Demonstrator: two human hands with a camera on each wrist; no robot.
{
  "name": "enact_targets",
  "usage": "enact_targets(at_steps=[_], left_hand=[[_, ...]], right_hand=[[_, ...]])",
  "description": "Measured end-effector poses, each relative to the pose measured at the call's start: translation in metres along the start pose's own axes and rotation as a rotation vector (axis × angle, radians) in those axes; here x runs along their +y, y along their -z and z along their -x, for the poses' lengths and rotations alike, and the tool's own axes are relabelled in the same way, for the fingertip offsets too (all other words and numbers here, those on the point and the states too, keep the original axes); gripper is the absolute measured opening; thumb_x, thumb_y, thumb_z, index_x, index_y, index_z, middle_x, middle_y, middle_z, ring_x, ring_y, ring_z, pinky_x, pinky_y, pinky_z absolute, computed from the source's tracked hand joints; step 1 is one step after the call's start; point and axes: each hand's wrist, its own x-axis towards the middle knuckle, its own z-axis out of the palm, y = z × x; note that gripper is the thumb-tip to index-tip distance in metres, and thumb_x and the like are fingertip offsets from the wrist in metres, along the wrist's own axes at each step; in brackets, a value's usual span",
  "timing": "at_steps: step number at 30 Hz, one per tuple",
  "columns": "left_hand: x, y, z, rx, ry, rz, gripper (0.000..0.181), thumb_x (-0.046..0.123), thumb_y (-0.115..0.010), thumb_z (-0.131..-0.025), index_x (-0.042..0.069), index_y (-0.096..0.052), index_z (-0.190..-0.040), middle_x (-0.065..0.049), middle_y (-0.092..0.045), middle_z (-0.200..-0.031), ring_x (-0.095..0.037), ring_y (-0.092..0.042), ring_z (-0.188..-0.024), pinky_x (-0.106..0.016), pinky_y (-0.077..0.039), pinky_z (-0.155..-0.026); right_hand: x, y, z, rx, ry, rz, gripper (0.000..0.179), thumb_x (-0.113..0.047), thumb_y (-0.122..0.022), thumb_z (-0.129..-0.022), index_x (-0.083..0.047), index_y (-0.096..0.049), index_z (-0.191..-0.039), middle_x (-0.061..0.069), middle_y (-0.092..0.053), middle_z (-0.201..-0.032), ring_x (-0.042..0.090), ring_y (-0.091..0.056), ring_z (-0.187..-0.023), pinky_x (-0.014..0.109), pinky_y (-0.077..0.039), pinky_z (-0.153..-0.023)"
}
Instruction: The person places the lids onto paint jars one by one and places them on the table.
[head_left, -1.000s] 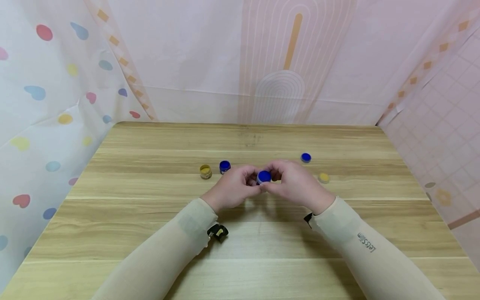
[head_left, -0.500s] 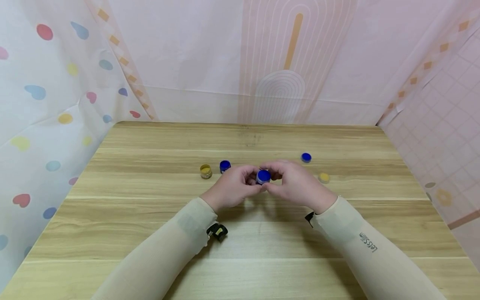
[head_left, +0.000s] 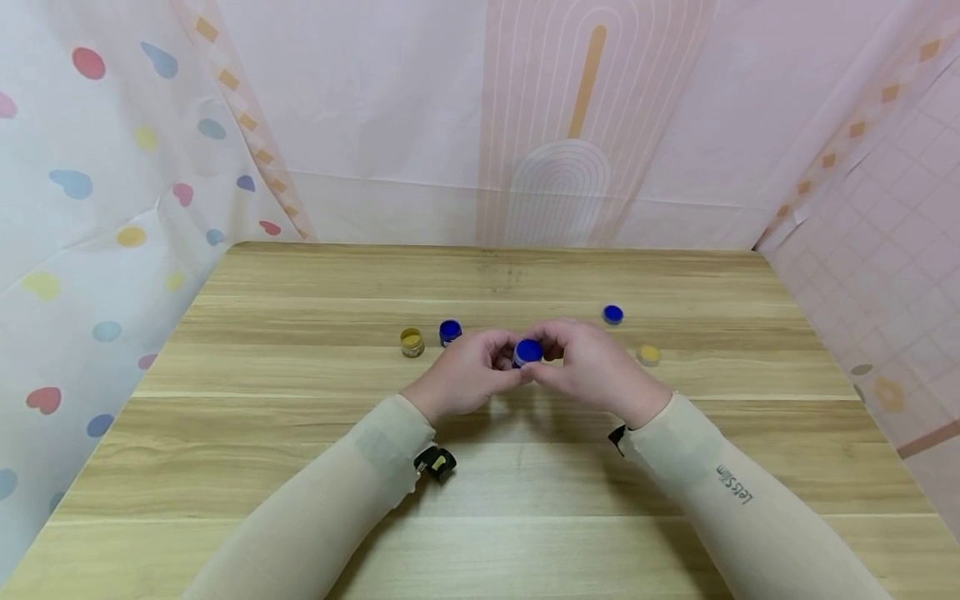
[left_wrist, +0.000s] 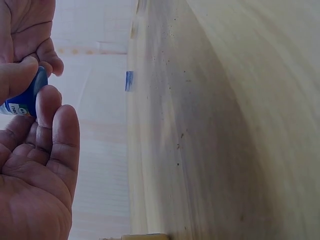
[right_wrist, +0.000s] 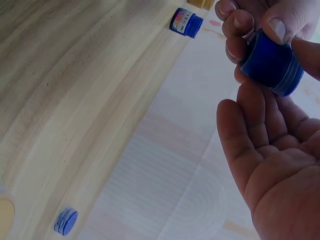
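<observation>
A small blue paint jar (head_left: 528, 353) with its lid on is held upright between the two hands, above the middle of the table. In the right wrist view the left hand (head_left: 468, 375) grips the jar's body (right_wrist: 267, 60), its thumb pressed along the side. The right hand (head_left: 600, 367) pinches around the ridged lid (right_wrist: 290, 80), with its thumb at the near side and fingers behind. In the left wrist view part of the label shows on the jar (left_wrist: 22, 100), between the fingers.
An uncapped yellow paint jar (head_left: 412, 342) and an uncapped blue jar (head_left: 450, 332) stand left of the hands. A loose blue lid (head_left: 612, 314) and a yellow lid (head_left: 648, 356) lie to the right. Printed cloth surrounds the wooden table (head_left: 315, 300) at the back and sides.
The jar and the right hand shift very slightly left and then back right. Both hands keep hold; the other jars and lids stay in place.
</observation>
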Motion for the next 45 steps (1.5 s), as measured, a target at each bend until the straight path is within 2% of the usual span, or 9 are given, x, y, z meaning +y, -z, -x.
enact_targets(at_steps=[6, 10, 19, 28, 33, 36, 45], left_hand=[[-0.0010, 0.0001, 0.0007, 0.004, 0.004, -0.022, 0.019, 0.016, -0.077, -0.096, 0.012, -0.072, -0.114, 0.000, -0.071, -0.096, -0.015, -0.065, -0.086, -0.030, -0.055, -0.078], [-0.0010, 0.0001, 0.0010, 0.003, 0.009, -0.016, 0.019, 0.019, -0.077, -0.097, 0.013, -0.072, -0.114, 0.000, -0.072, -0.097, -0.015, -0.066, -0.088, -0.030, -0.056, -0.079], [-0.0008, -0.0002, 0.0014, 0.003, 0.008, -0.001, 0.018, 0.021, -0.077, -0.098, 0.013, -0.072, -0.113, 0.001, -0.073, -0.097, -0.014, -0.067, -0.088, -0.028, -0.055, -0.077], [-0.0011, -0.0003, 0.0024, 0.021, -0.011, -0.029, 0.021, 0.031, -0.076, -0.099, 0.016, -0.073, -0.113, 0.001, -0.070, -0.093, -0.013, -0.062, -0.083, -0.026, -0.051, -0.072], [-0.0002, 0.0013, 0.0029, 0.016, 0.000, -0.039, 0.024, 0.030, -0.077, -0.098, 0.016, -0.073, -0.116, 0.003, -0.072, -0.095, -0.013, -0.065, -0.086, -0.028, -0.053, -0.077], [0.0001, 0.0018, 0.0030, 0.011, -0.001, -0.042, 0.022, 0.027, -0.077, -0.098, 0.015, -0.072, -0.115, 0.002, -0.073, -0.095, -0.013, -0.066, -0.086, -0.027, -0.054, -0.078], [0.0001, 0.0008, 0.0024, -0.001, 0.006, -0.027, 0.018, 0.020, -0.075, -0.098, 0.013, -0.071, -0.114, 0.001, -0.073, -0.096, -0.014, -0.066, -0.087, -0.026, -0.055, -0.076]], right_hand=[[0.0024, 0.0013, 0.0011, -0.022, 0.073, 0.069, 0.052, -0.022, -0.081, -0.094, -0.007, -0.065, -0.141, 0.009, -0.073, -0.127, 0.024, -0.071, -0.110, 0.045, -0.058, -0.098], [0.0021, 0.0014, 0.0021, -0.012, 0.102, 0.098, 0.044, -0.020, -0.078, -0.096, -0.010, -0.068, -0.137, 0.008, -0.072, -0.128, 0.024, -0.069, -0.110, 0.044, -0.058, -0.097], [-0.0013, 0.0007, 0.0023, -0.006, 0.048, 0.113, 0.039, -0.021, -0.077, -0.098, -0.012, -0.070, -0.135, 0.006, -0.072, -0.127, 0.023, -0.069, -0.111, 0.043, -0.057, -0.098], [-0.0030, -0.0065, 0.0007, 0.050, 0.034, 0.085, 0.026, -0.025, -0.078, -0.097, -0.011, -0.073, -0.118, 0.003, -0.073, -0.112, 0.023, -0.069, -0.104, 0.042, -0.058, -0.091], [-0.0005, -0.0047, 0.0020, 0.028, 0.066, 0.117, 0.044, -0.025, -0.079, -0.096, -0.007, -0.068, -0.134, 0.009, -0.071, -0.129, 0.028, -0.069, -0.115, 0.045, -0.057, -0.099], [0.0011, -0.0031, 0.0027, 0.008, 0.098, 0.138, 0.048, -0.023, -0.077, -0.098, -0.007, -0.064, -0.141, 0.009, -0.069, -0.135, 0.028, -0.068, -0.119, 0.046, -0.057, -0.102], [-0.0023, -0.0010, 0.0040, 0.001, 0.104, 0.150, 0.039, -0.019, -0.076, -0.098, -0.009, -0.069, -0.135, 0.006, -0.069, -0.123, 0.027, -0.068, -0.118, 0.045, -0.056, -0.101]])
